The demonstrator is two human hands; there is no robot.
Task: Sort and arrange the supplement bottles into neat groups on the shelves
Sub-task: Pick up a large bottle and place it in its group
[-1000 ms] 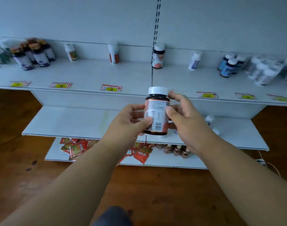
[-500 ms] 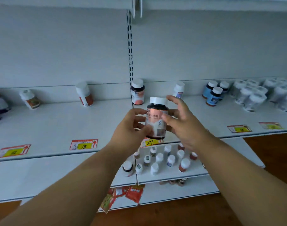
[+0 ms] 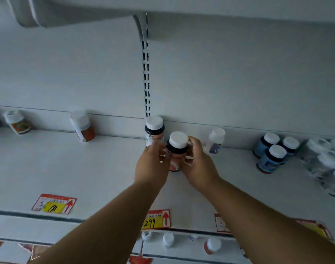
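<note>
Dark bottle (image 3: 177, 151) with white cap and orange label, upright, base on or just above white shelf (image 3: 105, 168), cannot tell which. Gripped from both sides: left hand (image 3: 152, 166) fingers curled round its left side, right hand (image 3: 198, 162) fingers wrapped round right side, fingertips up near the cap. Label text on it blurred, unreadable.

Just behind and to the left, against the back wall: matching bottle (image 3: 154, 130), white cap, dark body, orange-white label, print too small to read. Left fingertips overlap its lower part; touching or not, cannot tell.

Right of held bottle: small white bottle (image 3: 215, 141) with bluish label. Further right: blue bottles (image 3: 272, 153), three in a tight cluster, white caps. Far right: clear white-capped bottles (image 3: 326, 164), blurred, bunched together.

Left along the back wall: white bottle with orange band (image 3: 83, 126), tilted by lens. Far left: white bottle with green-orange label (image 3: 17, 121).

Front edge of shelf: red-yellow price tag (image 3: 54, 203) with handwritten "198" and red arrow up; second tag (image 3: 157, 220) handwritten "299", red arrow up; two more tags at right, part hidden by right forearm, unreadable.

Below, on lower shelf (image 3: 182, 252): several small white-capped bottles (image 3: 168, 240), one with reddish body.

Slotted metal upright (image 3: 146, 77) running up back wall behind matching bottle.
</note>
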